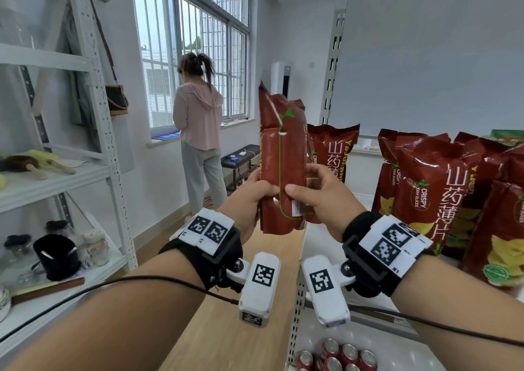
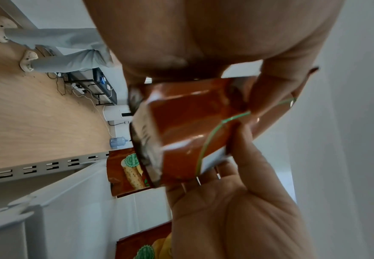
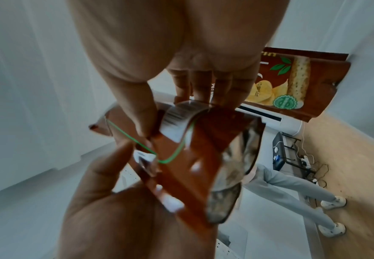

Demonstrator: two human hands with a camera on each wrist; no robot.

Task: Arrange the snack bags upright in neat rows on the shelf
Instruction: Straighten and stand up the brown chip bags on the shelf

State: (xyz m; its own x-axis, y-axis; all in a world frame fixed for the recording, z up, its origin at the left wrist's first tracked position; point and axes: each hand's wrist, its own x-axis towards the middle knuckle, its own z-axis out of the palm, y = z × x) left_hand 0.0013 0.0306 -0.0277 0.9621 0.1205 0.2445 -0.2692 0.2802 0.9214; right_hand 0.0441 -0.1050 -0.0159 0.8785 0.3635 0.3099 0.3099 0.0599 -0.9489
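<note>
Placement is what I am working on: both hands, my left hand (image 1: 256, 192) and right hand (image 1: 317, 197), are clamping a glossy dark-red foil snack bag (image 1: 282, 166) upright in mid-air, at 9 o'clock of the standing red bags (image 1: 425, 194) on the white shelf (image 1: 320, 243). Next I am needing to lower it beside them, front facing out.

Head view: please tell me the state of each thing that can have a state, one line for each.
held snack bag: upright, in the air, back side to the camera, sealed.
left hand: grips the held snack bag on its left edge.
right hand: pinches the bag on its right edge.
snack bags on the shelf: standing, some leaning on each other.
single bag behind: standing upright.
red cans: standing on the lower shelf.
</note>
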